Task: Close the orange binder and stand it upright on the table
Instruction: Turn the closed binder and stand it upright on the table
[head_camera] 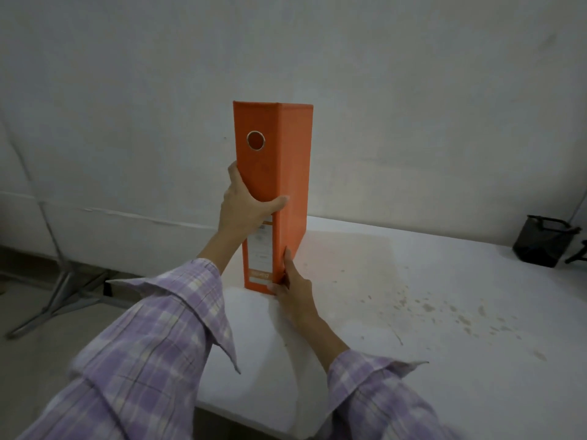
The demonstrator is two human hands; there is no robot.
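Item 1, nearest you: two lilac-and-white checked shirt sleeves (152, 338), cuffs unbuttoned and flared, both reaching forward over the table's near corner.

Item 2: your left hand (243, 206), wrapped around the spine at mid-height, thumb lying across the spine face, fingers curled behind the far edge and out of sight.

Item 3: your right hand (290, 289), low down, fingers together and pressed flat against the bottom corner where spine meets cover.

Item 4: the closed orange cardboard lever-arch binder (276, 173), with a metal-ringed finger hole and a pale spine label. It stands on end near the left edge of the stained white table (413, 296), spine towards you.

Status: closing looks done; covers meet with no gap visible. The binder appears upright with its base on the tabletop. What seems left is letting go with both hands and seeing that it stays standing.

Not determinable: whether the base sits fully flat, since your right hand covers that corner; the label print is too blurred to read; the dark object (544, 242) at far right is cut off and unidentifiable.
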